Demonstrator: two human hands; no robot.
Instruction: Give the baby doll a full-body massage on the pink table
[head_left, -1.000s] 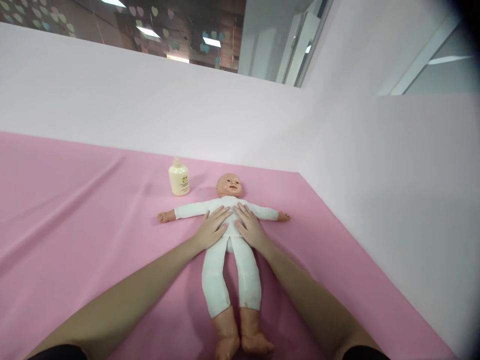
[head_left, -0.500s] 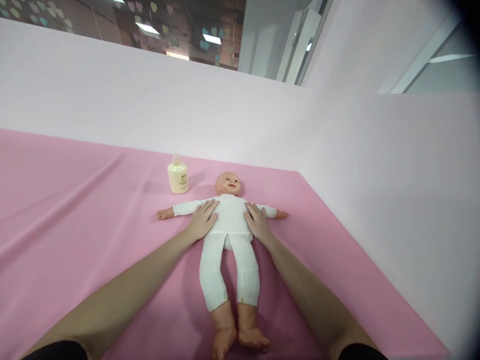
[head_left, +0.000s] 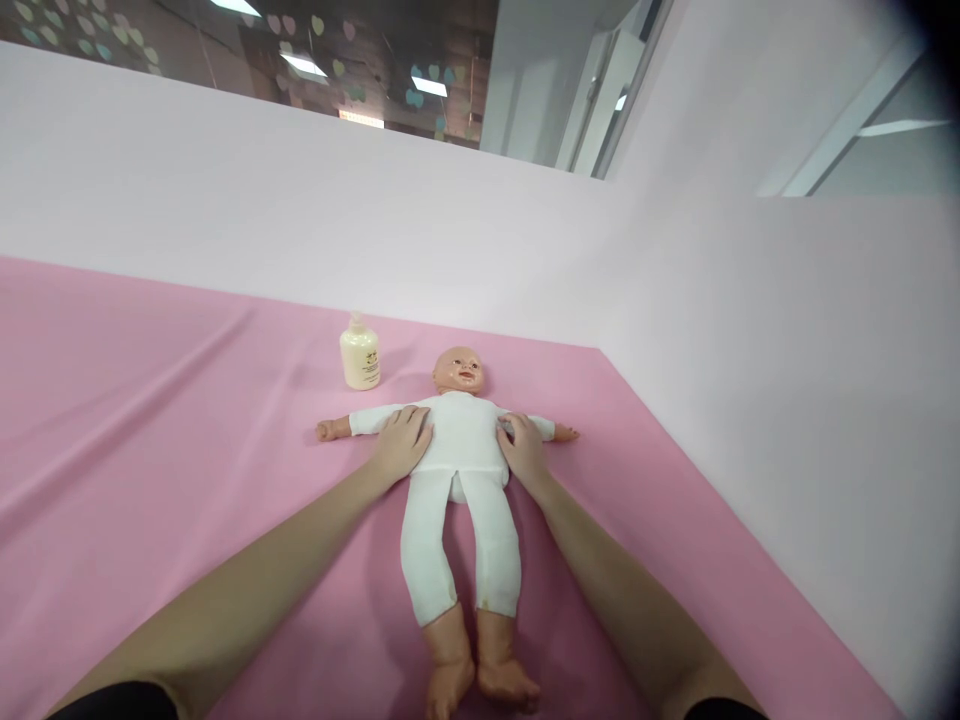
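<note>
A baby doll (head_left: 459, 440) in a white body suit lies on its back on the pink cloth (head_left: 150, 440), arms spread, feet toward me. My left hand (head_left: 401, 445) rests on the doll's side under its arm, fingers curled against the suit. On the other side of the torso, my right hand (head_left: 523, 450) presses the same way, fingers bent. A small cream lotion bottle (head_left: 360, 355) stands upright just left of the doll's head, apart from both hands.
Pale pink partition walls (head_left: 750, 330) close off the back and right side of the cloth-covered surface. Windows and ceiling lights show above the back wall. The cloth stretches wide to the left with a few soft folds.
My hands have slid apart from the middle of the doll's chest to its two sides, and the fingers have curled in.
</note>
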